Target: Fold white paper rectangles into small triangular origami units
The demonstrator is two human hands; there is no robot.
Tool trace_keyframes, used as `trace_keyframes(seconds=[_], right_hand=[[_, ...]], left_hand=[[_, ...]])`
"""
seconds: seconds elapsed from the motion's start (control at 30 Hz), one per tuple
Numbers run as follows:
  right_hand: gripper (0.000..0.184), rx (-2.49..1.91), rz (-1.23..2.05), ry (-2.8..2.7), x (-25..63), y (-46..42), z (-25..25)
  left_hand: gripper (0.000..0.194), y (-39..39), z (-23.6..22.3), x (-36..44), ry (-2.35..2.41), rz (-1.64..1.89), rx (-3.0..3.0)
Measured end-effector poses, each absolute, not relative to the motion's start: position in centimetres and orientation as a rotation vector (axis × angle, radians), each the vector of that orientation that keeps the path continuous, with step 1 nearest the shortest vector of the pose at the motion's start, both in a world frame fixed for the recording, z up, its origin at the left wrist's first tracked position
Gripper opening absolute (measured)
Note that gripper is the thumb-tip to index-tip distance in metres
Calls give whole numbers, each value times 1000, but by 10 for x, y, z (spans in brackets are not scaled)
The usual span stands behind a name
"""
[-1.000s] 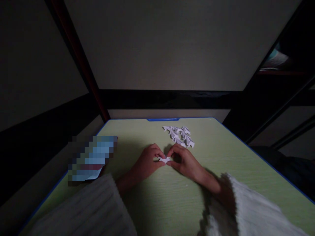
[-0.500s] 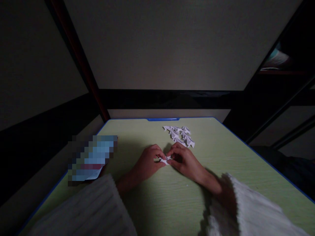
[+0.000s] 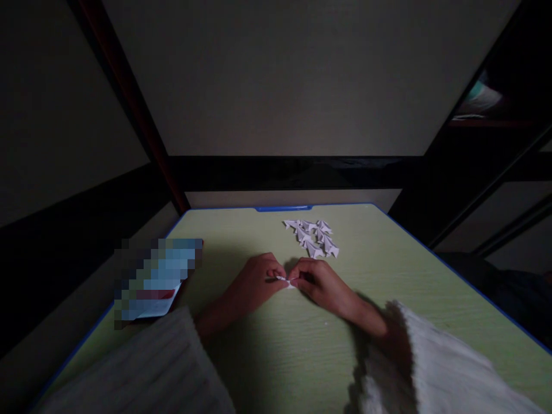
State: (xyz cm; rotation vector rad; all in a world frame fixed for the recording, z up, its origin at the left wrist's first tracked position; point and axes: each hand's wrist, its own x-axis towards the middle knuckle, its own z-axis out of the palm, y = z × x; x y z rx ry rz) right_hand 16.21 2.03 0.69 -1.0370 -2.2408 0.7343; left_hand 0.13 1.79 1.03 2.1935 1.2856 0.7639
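A small folded white paper piece is pinched between my two hands, just above or on the table; most of it is covered by fingers. My left hand grips its left side between thumb and fingertips. On the right side, the thumb and forefinger of my right hand are closed on it, the fingertips of both hands nearly meeting. Beyond my right hand lies a loose cluster of several folded white paper figures, pointed and creased.
The pale green table has a blue edge and a blue strip at its far side. A blurred-out phone-like device lies at the left. Panelled walls rise behind, and a dark shelf stands at the right.
My right fingers have come down and closer to the left ones, covering more of the paper piece. The whole view has shifted slightly. The paper figures lie as before.
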Motion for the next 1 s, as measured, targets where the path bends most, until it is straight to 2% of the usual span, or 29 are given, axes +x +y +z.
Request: trace_keyframes(seconds=[0.27,0.5,1.0], right_hand=[[13,-1032,796,-2267,162,23,7],[15,-1002,739,-2325,161,26,6],[11,-984,722,-2350,161,28,3]], left_hand=[[10,18,17,6,1363,611,2043],[15,21,15,4,1286,587,2164],[8,21,11,6,1262,715,1912]])
